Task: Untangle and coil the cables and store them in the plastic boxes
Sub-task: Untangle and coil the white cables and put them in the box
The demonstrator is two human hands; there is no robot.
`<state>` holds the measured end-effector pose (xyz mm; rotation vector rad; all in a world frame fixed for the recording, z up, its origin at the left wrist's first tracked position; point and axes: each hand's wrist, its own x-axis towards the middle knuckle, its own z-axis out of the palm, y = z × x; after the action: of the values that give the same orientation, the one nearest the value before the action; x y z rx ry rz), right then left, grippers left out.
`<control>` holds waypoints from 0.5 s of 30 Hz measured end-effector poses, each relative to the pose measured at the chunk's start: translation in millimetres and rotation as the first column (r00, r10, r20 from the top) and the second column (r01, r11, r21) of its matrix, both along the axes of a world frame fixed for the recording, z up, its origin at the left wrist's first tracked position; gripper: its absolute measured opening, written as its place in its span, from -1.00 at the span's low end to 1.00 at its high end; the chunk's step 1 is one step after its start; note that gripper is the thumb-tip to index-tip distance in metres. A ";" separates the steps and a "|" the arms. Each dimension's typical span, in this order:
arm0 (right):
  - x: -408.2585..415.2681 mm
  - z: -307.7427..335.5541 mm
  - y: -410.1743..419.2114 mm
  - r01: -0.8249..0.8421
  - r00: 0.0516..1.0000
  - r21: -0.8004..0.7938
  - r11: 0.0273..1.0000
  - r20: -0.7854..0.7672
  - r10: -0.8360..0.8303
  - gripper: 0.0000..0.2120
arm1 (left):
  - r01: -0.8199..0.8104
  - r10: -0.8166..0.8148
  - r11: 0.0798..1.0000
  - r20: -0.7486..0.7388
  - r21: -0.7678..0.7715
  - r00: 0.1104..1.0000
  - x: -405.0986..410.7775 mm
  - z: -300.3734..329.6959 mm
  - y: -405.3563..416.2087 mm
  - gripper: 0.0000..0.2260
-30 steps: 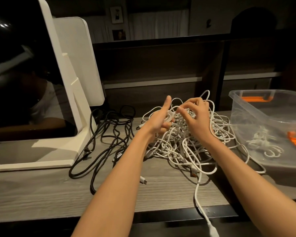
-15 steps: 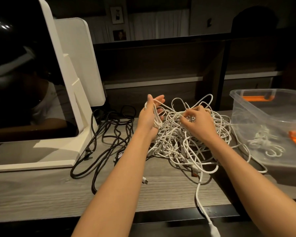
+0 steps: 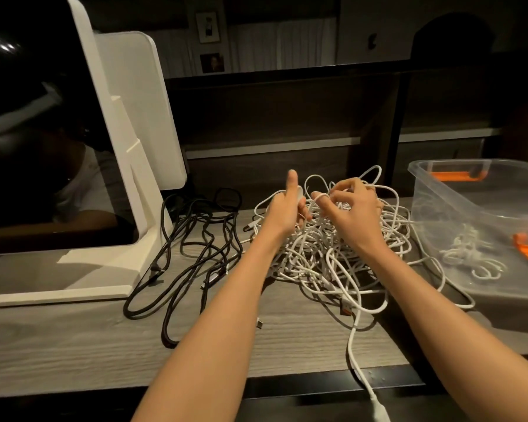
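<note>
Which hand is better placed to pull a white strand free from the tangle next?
Probably the right hand: its fingers already pinch loops at the top of the white cable tangle. The left hand grips strands beside it, thumb raised, suited to steadying.

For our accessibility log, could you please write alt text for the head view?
Both hands, left hand and right hand, pick at a tangled white cable pile on a wooden desk. Black cables lie left; a clear plastic box stands right.
</note>
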<state>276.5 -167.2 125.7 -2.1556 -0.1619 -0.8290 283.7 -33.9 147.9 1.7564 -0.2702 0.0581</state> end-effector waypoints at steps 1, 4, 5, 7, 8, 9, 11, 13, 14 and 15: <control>-0.3 0.9 1.0 -0.037 0.999 0.015 0.999 -0.001 0.037 -0.61 | 0.025 -0.026 0.998 0.019 0.058 0.999 0.8 -1.5 -1.3 -0.40; 1.3 2.1 2.3 -0.099 0.995 0.036 0.994 -0.005 0.099 -0.65 | 0.111 -0.112 0.985 -0.003 0.128 0.994 1.9 -3.6 -1.6 -0.39; 2.8 1.7 1.5 -0.098 0.995 0.034 0.995 -0.015 0.099 -0.66 | 0.153 -0.151 0.979 -0.025 0.134 0.988 0.6 -2.6 -0.9 -0.41; 7.4 -0.5 -2.3 -0.078 0.996 0.043 0.996 -0.043 0.080 -0.69 | 0.269 -0.261 0.953 -0.073 0.141 0.963 -3.6 0.6 1.6 -0.49; 10.1 -1.8 -5.6 -0.064 0.996 0.059 0.996 -0.057 0.067 -0.69 | 0.327 -0.316 0.930 -0.089 0.169 0.945 -5.2 1.7 3.1 -0.56; 12.7 -3.1 -9.4 -0.047 0.996 0.086 0.995 -0.071 0.053 -0.68 | 0.371 -0.359 0.903 -0.095 0.217 0.929 -6.0 1.8 4.4 -0.62; 16.0 -4.6 -17.7 -0.026 0.996 0.129 0.991 -0.080 0.036 -0.69 | 0.377 -0.378 0.875 -0.057 0.303 0.924 -4.1 -1.0 5.5 -0.64; 16.8 -6.4 -22.7 -0.020 0.996 0.097 0.995 -0.087 0.028 -0.70 | 0.280 -0.298 0.924 0.029 0.259 0.954 -1.2 -4.0 3.9 -0.60; 16.3 -7.4 -23.3 -0.016 0.995 0.061 0.998 -0.098 0.022 -0.70 | 0.228 -0.245 0.955 0.067 0.190 0.967 0.0 -5.2 3.2 -0.60; 16.0 -8.4 -23.3 -0.007 0.994 0.017 1.000 -0.111 0.009 -0.71 | 0.182 -0.191 0.977 0.089 0.108 0.977 1.3 -5.8 2.3 -0.61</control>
<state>292.5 -190.4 117.3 -2.1781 -0.1061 -0.7013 285.0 -31.6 142.1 1.8215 -0.5173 -0.0041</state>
